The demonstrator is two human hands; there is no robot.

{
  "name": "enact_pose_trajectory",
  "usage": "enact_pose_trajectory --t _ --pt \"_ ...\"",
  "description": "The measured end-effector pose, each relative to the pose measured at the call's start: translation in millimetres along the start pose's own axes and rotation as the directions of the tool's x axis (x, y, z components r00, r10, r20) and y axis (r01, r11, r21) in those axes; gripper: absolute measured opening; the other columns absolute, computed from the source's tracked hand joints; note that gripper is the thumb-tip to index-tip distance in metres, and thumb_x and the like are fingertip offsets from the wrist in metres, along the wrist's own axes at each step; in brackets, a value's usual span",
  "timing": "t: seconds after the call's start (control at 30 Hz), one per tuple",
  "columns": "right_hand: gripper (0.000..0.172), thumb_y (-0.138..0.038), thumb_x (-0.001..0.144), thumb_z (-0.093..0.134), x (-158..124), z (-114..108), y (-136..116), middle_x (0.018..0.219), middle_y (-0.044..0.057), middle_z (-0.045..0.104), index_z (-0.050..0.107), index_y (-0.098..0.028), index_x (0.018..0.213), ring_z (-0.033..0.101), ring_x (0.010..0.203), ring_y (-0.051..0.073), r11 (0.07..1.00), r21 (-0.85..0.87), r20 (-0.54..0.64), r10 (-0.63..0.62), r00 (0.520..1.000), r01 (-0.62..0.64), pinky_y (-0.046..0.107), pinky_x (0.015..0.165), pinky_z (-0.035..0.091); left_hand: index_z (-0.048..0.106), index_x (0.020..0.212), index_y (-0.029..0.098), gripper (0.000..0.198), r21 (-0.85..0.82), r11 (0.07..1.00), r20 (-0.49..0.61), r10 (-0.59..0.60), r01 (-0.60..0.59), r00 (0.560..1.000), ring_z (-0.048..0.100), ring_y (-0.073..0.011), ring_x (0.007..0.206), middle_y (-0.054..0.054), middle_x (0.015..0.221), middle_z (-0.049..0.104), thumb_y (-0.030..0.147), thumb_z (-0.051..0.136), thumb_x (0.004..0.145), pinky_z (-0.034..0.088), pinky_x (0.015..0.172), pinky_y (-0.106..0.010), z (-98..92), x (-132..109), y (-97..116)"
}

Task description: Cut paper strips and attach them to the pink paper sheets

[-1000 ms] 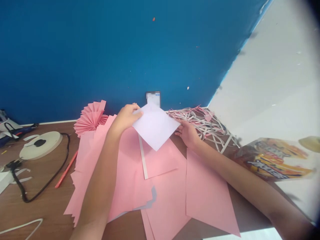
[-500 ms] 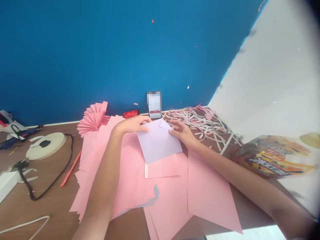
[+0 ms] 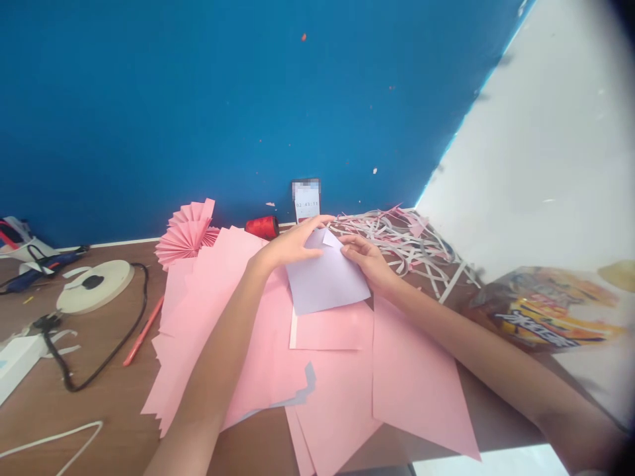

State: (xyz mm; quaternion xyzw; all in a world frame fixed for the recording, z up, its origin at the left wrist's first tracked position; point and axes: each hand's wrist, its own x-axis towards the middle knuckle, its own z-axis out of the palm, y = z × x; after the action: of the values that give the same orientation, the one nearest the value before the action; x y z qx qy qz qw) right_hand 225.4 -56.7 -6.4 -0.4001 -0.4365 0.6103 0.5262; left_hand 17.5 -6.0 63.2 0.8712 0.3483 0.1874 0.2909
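Observation:
A lavender sheet of paper (image 3: 325, 284) is held above the pink sheets, with a small folded flap at its top corner. My right hand (image 3: 370, 261) pinches its upper right edge between thumb and fingers. Over the upper left side of the lavender sheet, my left hand (image 3: 292, 246) is open, fingers stretched toward the top corner and thumb apart. Whether its fingers touch the paper is hard to tell. Beneath lie large pink paper sheets (image 3: 337, 390), overlapping, and a smaller pink piece (image 3: 327, 330) with a pale strip along its left edge.
Behind my hands, a phone (image 3: 307, 198) leans on the blue wall near a red thread spool (image 3: 262, 227). Pleated pink paper fans (image 3: 186, 235) stand left, a tangle of paper strips (image 3: 411, 244) right. Farther left are a red pen (image 3: 143, 330), a pale disc (image 3: 114, 284) and black cable (image 3: 146, 297).
My left hand has let go of the lavender sheet's left edge and moved right, toward its top corner. The sheet has shifted slightly right, and the folded flap looks smaller.

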Motion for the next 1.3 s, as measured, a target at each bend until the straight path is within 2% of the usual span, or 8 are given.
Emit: enact_pose_trajectory --t 0.17,0.33,0.57,0.83,0.93,1.07,1.2,1.3 --pt "0.029 -0.036 0.069 0.074 1 -2 -4 0.078 -0.002 0.068 0.065 -0.025 0.094 0.059 0.062 0.013 1.0 -0.02 0.009 0.024 1.0 -0.024 0.024 0.055 0.045 0.044 0.136 0.029 0.061 -0.022 0.997 0.06 -0.078 0.079 0.995 0.059 -0.0195 0.085 -0.003 0.097 0.062 0.032 0.06 0.077 0.045 0.075 -0.03 1.2 4 -16" --pt "0.036 -0.035 0.068 0.076 -1 1 -5 0.088 0.0 0.071 0.063 -0.025 0.1 0.063 0.066 0.015 0.994 -0.004 0.133 0.107 0.985 -0.107 0.026 0.058 0.048 0.061 0.116 0.026 0.036 -0.056 0.998 0.067 -0.031 0.034 0.997 0.058 -0.0205 0.094 -0.004 0.106 0.063 0.036 0.054 0.082 0.044 0.082 -0.031 -11.1 -2 -15" --pt "0.033 -0.035 0.073 0.073 -11 10 -14 0.086 0.002 0.07 0.064 -0.023 0.102 0.064 0.065 0.014 0.98 0.023 0.234 0.185 0.954 -0.196 0.024 0.056 0.048 0.063 0.106 0.023 0.03 -0.143 0.99 0.103 0.006 0.009 0.995 0.058 -0.0187 0.096 -0.004 0.112 0.063 0.039 0.055 0.083 0.044 0.085 -0.03 -11.0 -1 -7" --pt "0.04 -0.038 0.067 0.078 -14 14 -6 0.092 0.004 0.071 0.064 -0.021 0.101 0.067 0.075 0.019 0.974 -0.034 0.284 0.223 0.933 -0.222 0.031 0.067 0.053 0.06 0.087 0.017 0.029 -0.167 0.985 0.07 -0.036 0.048 0.997 0.055 -0.0155 0.077 -0.002 0.083 0.062 0.045 0.051 0.086 0.04 0.064 -0.024 -10.6 -2 -4" --pt "0.044 -0.042 0.066 0.078 -14 14 -6 0.09 0.004 0.071 0.065 -0.019 0.101 0.067 0.077 0.02 0.973 -0.12 0.33 0.227 0.916 -0.198 0.032 0.07 0.053 0.058 0.098 0.019 0.027 -0.226 0.971 0.071 -0.062 0.076 0.996 0.054 -0.0138 0.071 0.0 0.08 0.06 0.042 0.051 0.086 0.039 0.06 -0.023 -9.5 -2 -5" --pt "0.04 -0.049 0.073 0.072 -16 17 -8 0.086 0.002 0.069 0.066 -0.018 0.097 0.064 0.077 0.018 0.973 -0.19 0.36 0.194 0.912 -0.132 0.03 0.07 0.05 0.047 0.122 0.024 0.042 -0.348 0.924 0.147 -0.111 0.157 0.983 0.051 -0.011 0.059 0.002 0.075 0.057 0.04 0.054 0.084 0.037 0.053 -0.021 -8.3 -5 -4" --pt "0.036 -0.052 0.082 0.06 -18 17 -10 0.075 0.0 0.061 0.064 -0.017 0.077 0.053 0.067 0.012 0.962 -0.27 0.29 0.048 0.956 0.033 0.025 0.063 0.042 0.043 0.126 0.025 0.048 -0.428 0.89 0.177 -0.085 0.155 0.981 0.049 -0.0089 0.057 0.004 0.072 0.054 0.038 0.058 0.082 0.036 0.053 -0.019 -10.9 -10 4" --pt "0.038 -0.051 0.083 0.06 -20 17 -13 0.074 0.0 0.058 0.058 -0.016 0.066 0.051 0.069 0.012 0.954 -0.274 0.34 -0.02 0.94 0.119 0.025 0.065 0.04 0.045 0.122 0.023 0.045 -0.503 0.854 0.181 -0.044 0.131 0.982 0.048 -0.008 0.057 0.004 0.07 0.053 0.036 0.06 0.082 0.035 0.054 -0.019 -14.1 -12 9"
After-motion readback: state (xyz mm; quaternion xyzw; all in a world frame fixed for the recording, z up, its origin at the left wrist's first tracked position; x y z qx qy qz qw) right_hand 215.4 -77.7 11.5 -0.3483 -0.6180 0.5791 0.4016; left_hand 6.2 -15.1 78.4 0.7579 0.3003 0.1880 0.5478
